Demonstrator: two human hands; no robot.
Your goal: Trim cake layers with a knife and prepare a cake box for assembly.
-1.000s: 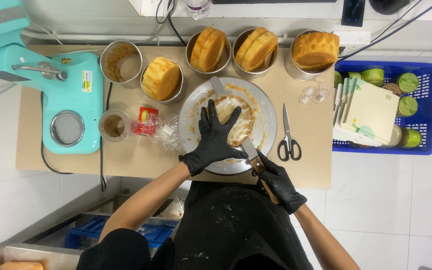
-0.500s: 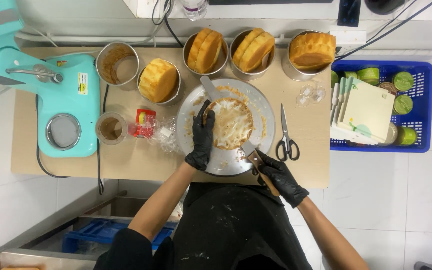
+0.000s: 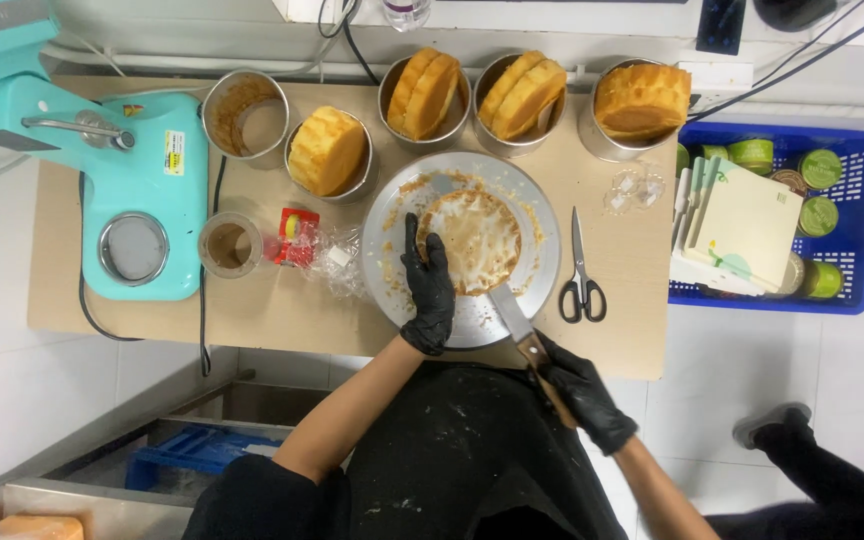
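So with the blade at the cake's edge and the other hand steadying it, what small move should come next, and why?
Probably a short sweep of the knife inward over the cake layer. The right hand holds the blade at its near edge, the spread on top looks patchy, and the left hand steadies the layer's side on the round tray.

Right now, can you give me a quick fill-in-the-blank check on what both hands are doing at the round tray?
1. The left hand rests at the edge of the flat ____ layer on the round metal tray.
2. The right hand grips a ____ by its wooden handle.
3. Both hands wear ____ gloves.
4. The scissors lie to the tray's ____.

Missing words: cake; knife; black; right
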